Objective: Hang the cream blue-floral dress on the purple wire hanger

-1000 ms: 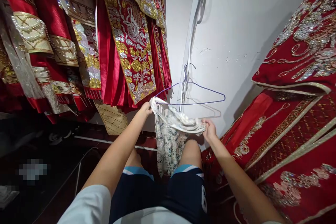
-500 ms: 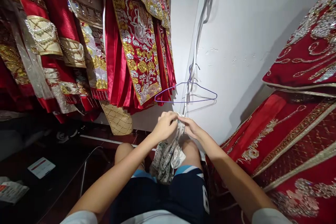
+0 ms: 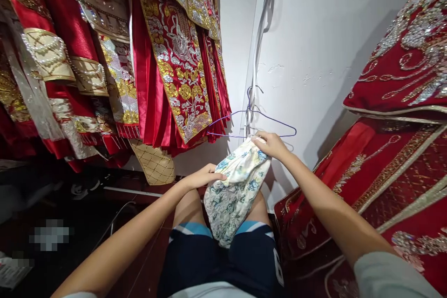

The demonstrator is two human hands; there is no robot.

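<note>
Floral cloth [image 3: 234,195] hangs in the lower centre of the frame, below the right hand [image 3: 271,145], which pinches its top edge; the left hand [image 3: 206,176] grips the cloth's left edge, thumb over the fabric.

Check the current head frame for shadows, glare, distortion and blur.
Head view: the floral garment's print reads clearly; beadwork glints on the red beaded garment at right, which throws a soft shadow on the white wall; wide-angle stretch toward the edges; lower left dark, with a pixelated patch.
</note>
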